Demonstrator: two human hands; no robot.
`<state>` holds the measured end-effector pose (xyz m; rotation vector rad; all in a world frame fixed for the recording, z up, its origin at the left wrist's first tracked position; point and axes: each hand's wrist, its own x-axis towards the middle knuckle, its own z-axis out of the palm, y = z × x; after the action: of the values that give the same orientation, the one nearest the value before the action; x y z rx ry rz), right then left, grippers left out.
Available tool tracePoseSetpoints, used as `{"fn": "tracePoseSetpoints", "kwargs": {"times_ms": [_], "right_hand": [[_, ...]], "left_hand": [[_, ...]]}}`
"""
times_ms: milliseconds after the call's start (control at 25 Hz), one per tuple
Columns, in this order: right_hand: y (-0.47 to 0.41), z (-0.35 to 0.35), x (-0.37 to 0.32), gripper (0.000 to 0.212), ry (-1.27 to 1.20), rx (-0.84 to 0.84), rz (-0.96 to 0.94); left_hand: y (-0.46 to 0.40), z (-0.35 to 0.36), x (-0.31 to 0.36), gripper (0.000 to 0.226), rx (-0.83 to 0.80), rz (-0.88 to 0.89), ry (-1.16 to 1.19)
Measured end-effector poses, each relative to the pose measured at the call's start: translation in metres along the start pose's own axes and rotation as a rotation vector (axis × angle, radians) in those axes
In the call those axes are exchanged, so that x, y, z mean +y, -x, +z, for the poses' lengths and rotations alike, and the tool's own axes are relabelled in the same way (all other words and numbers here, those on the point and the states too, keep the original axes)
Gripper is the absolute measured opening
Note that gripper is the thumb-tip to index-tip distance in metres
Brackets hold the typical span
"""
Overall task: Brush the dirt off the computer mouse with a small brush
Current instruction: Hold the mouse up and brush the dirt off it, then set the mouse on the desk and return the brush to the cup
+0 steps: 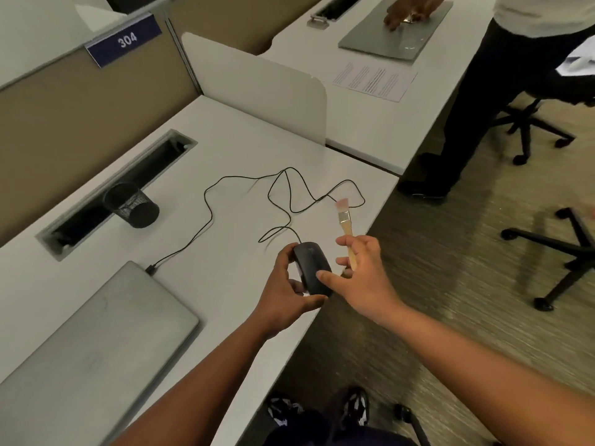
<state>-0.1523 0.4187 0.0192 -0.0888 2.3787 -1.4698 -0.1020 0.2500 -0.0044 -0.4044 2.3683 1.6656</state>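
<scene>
Fingers (283,259) of the left hand (286,294) curl around the far and left side of the black, smooth plastic computer mouse (312,268), with the thumb hooked under its near end, so the mouse is clamped and lifted slightly at the near edge of the white tabletop (225,149). That grip seems meant to keep the shell from sliding while bristles work across it. The right hand (363,278) pinches the pale wooden handle of the small flat brush (345,226) between thumb and first fingers; its remaining fingers are spread, and one fingertip rests on the mouse's near right side, probably as a brace. The brush stands nearly upright with its pinkish bristles pointing away from the mouse, blurred and well clear of it, so no sweeping contact exists now; the brush would have to tip down onto the shell for the cleaning to begin.

A thin black cable (289,194) loops loosely across the tabletop from the mouse to the closed grey laptop (96,333), leaving slack enough to turn the mouse. Beyond it sits a black mesh pen cup (132,206), apart from the work. I cannot make out dirt on the mouse.
</scene>
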Motion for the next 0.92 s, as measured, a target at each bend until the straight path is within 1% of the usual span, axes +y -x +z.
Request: {"fn": "tracePoseSetpoints", "kwargs": {"times_ms": [80, 160, 320, 440, 520, 680, 800, 920], "right_hand": [[-0.007, 0.017, -0.002, 0.081, 0.055, -0.003, 0.008], [-0.015, 0.034, -0.007, 0.089, 0.086, 0.006, 0.017], [-0.029, 0.059, -0.018, 0.09, 0.176, 0.057, 0.0], [-0.043, 0.065, -0.02, 0.09, 0.258, 0.056, -0.032], [-0.054, 0.064, -0.017, 0.09, 0.322, 0.045, -0.053], [-0.08, 0.06, -0.007, 0.09, 0.407, 0.0, -0.083], [-0.1, 0.058, 0.001, 0.088, 0.429, -0.019, -0.103], [-0.117, 0.055, 0.005, 0.086, 0.466, -0.055, -0.158]], "left_hand": [[-0.007, -0.007, -0.003, 0.106, 0.014, 0.001, 0.052], [-0.012, -0.015, -0.005, 0.107, 0.013, 0.003, 0.116], [-0.02, -0.03, -0.01, 0.109, -0.015, -0.012, 0.205], [-0.032, -0.042, -0.018, 0.109, -0.059, -0.05, 0.22], [-0.041, -0.049, -0.023, 0.103, -0.059, -0.073, 0.174], [-0.062, -0.057, -0.029, 0.086, -0.005, -0.112, 0.018], [-0.085, -0.058, -0.03, 0.081, 0.02, -0.163, -0.081], [-0.103, -0.055, -0.028, 0.074, 0.042, -0.203, -0.129]]}}
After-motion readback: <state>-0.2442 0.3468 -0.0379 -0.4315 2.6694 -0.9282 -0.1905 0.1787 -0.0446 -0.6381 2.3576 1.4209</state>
